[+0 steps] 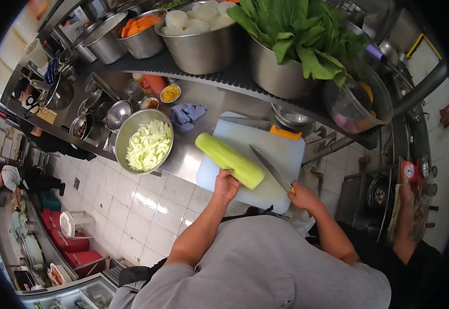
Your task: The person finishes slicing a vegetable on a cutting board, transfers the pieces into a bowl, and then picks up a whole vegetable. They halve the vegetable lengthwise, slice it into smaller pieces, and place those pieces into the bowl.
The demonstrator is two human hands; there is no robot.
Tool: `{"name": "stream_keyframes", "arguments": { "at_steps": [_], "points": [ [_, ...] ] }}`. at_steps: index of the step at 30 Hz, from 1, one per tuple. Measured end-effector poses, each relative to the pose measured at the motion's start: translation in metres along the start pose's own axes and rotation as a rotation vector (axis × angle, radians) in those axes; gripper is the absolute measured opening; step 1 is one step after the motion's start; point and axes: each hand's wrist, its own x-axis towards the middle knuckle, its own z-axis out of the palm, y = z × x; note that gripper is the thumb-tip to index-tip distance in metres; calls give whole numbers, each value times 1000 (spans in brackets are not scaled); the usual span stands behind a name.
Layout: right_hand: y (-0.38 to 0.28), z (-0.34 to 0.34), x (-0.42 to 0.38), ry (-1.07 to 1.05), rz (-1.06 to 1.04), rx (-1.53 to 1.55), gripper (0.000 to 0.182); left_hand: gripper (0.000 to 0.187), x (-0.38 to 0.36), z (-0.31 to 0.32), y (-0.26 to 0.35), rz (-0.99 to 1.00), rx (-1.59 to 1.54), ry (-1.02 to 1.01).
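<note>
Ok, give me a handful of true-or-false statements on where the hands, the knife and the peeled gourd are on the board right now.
1. The left hand rests on the near end of the peeled green gourd. True.
2. The right hand holds a peeler. False: it grips a knife with an orange handle, blade pointing up across the board.
3. The gourd lies on the white cutting board. True.
4. The gourd on the board is already cut into slices. False: it is in one whole piece.
5. The steel bowl left of the board holds orange carrot pieces. False: it holds pale green cut pieces.
6. A second knife lies at the far edge of the board. True.
</note>
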Motion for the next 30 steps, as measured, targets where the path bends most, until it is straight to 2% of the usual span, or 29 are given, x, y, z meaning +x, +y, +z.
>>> {"name": "stream_keyframes", "arguments": {
  "at_steps": [3,5,6,8,12,15,17,18,20,23,25,26,28,30],
  "points": [
    [8,-8,0,20,-47,-25,32,48,-4,1,-29,18,7,73],
    [13,-11,-1,18,-58,-67,32,44,-6,26,-25,-13,124,255],
    [15,-11,-4,12,-55,-64,32,44,0,26,-28,-17,125,261],
    [20,-11,-7,44,-76,-31,31,42,11,27,-33,11,229,396],
    [26,-15,-11,61,-36,-35,30,41,10,38,-45,28,266,452],
    [33,-16,-10,95,-4,-58,31,49,-1,32,-58,-25,359,420],
    [29,-25,-8,35,22,-69,31,42,-7,34,-52,-172,658,442],
    [29,-27,-4,36,10,-67,31,42,-6,34,-42,-160,658,447],
    [33,-25,-5,34,-14,-94,31,36,-13,27,-19,-301,1015,425],
    [21,-32,-7,59,-56,-125,31,45,-21,7,19,-148,1568,426],
    [-2,-34,-5,68,-89,-109,30,38,-26,-9,43,205,1772,604],
    [-17,-34,-2,87,-118,-90,30,33,-25,-18,59,282,1720,634],
    [-53,-36,8,75,-181,-112,28,24,-27,-9,87,633,1657,643],
    [-91,-38,24,25,-252,-164,28,28,-23,24,112,740,1563,698]
  ]
}}
